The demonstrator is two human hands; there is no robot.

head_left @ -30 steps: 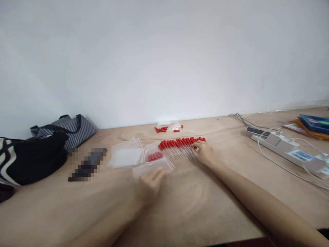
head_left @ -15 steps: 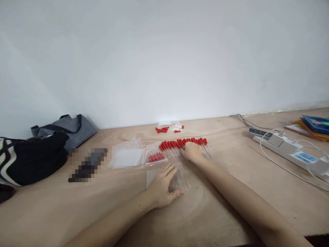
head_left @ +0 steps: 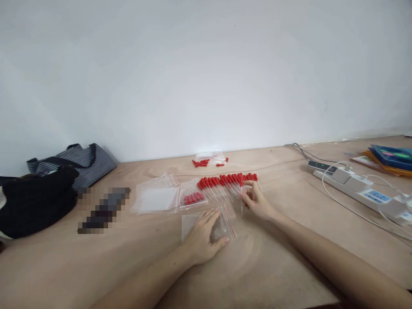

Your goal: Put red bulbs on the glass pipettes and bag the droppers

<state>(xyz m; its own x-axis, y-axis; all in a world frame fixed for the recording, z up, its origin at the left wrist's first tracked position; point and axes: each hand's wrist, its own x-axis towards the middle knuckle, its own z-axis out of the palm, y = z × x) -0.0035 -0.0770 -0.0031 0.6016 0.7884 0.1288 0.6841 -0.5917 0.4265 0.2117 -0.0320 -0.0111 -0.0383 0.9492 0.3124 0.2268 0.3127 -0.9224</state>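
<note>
My left hand [head_left: 203,238] lies with fingers spread on a clear zip bag [head_left: 225,226] that has a red seal line. Pinched in my right hand [head_left: 257,201] is a dropper [head_left: 241,180], its red bulb up and its clear tube pointing down, just right of the bag. Behind it a row of red-bulbed droppers [head_left: 216,182] lies side by side, bulbs toward the wall. Left of the row, a filled zip bag [head_left: 193,195] contains several droppers with their bulbs toward me. Next to that bag is a spread stack of flat zip bags [head_left: 156,198].
Loose red bulbs [head_left: 201,163] and a plastic bag [head_left: 210,157] lie near the wall. On the left are a striped bag [head_left: 96,165], a black bag [head_left: 38,201] and a pixelated dark object [head_left: 106,210]. A power strip [head_left: 357,191] with cables and a blue packet [head_left: 391,159] are on the right.
My right hand has come away from the dropper row toward me, now with one dropper held upright. My left hand stays on the zip bag. The view has shifted slightly.
</note>
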